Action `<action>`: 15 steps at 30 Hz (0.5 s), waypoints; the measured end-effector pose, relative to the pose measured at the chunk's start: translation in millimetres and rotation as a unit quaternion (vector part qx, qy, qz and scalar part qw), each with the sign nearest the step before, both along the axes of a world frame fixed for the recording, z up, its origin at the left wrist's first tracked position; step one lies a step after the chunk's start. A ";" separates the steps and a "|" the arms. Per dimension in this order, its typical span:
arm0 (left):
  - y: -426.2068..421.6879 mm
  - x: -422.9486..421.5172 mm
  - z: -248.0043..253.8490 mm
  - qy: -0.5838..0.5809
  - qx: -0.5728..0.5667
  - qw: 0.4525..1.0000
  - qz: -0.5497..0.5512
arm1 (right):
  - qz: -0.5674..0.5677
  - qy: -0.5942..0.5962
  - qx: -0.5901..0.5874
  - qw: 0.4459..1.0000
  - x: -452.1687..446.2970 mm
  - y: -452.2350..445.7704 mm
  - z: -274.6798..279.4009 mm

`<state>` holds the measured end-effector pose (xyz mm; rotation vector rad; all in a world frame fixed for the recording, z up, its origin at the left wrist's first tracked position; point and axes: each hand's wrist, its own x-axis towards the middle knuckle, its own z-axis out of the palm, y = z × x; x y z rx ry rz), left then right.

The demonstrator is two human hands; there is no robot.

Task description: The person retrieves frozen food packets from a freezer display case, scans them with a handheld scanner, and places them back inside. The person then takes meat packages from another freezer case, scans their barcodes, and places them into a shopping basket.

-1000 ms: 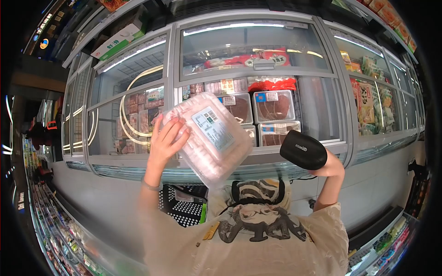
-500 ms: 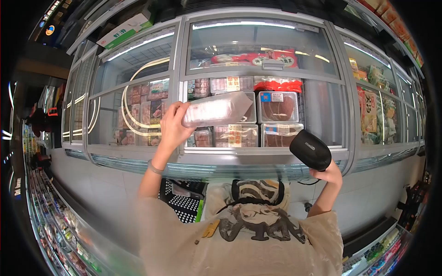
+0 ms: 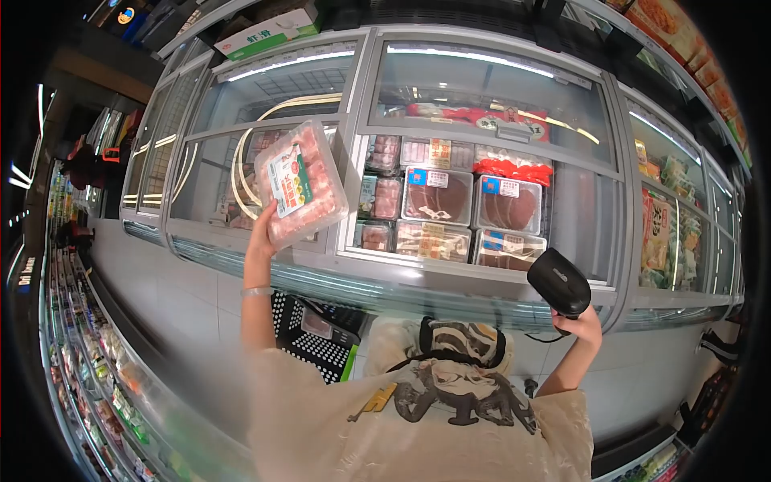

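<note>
My left hand [image 3: 260, 234] grips the lower left corner of a clear plastic tray of rolled meat slices [image 3: 309, 186]. The tray is tilted, its labelled face turned up, above the frame between two freezer sections. In my right hand [image 3: 581, 324] is a black handheld barcode scanner [image 3: 560, 283], with a cable below it, over the freezer's front right edge. Beneath the open part of the freezer lie stacked meat packs, among them a dark red meat pack [image 3: 436, 198] and another dark red meat pack [image 3: 508, 206]. The fingers under the tray are partly hidden.
The chest freezer [image 3: 482, 277] has sliding glass lids and metal frames. A black perforated basket [image 3: 309, 341] stands below its front edge. A green and white box [image 3: 267, 30] sits on top at the back left. Stocked shelves [image 3: 96, 361] run along the left.
My left hand has lifted the tray leftward out of the open freezer section and turned its label into view. The dark packs beneath now show fully. The scanner remains in my right hand.
</note>
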<state>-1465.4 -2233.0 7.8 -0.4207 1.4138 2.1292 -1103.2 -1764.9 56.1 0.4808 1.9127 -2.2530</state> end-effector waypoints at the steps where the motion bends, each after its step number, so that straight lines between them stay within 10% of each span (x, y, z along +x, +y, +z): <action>1: -7.1 -1.6 -6.1 -0.011 -0.018 1.000 0.002 | -0.001 -0.008 0.004 1.000 -1.0 -1.6 0.8; 15: -46.6 -44.5 -13.4 0.046 -0.362 0.924 -0.117 | -0.010 -0.043 0.007 0.999 3.0 1.8 -2.4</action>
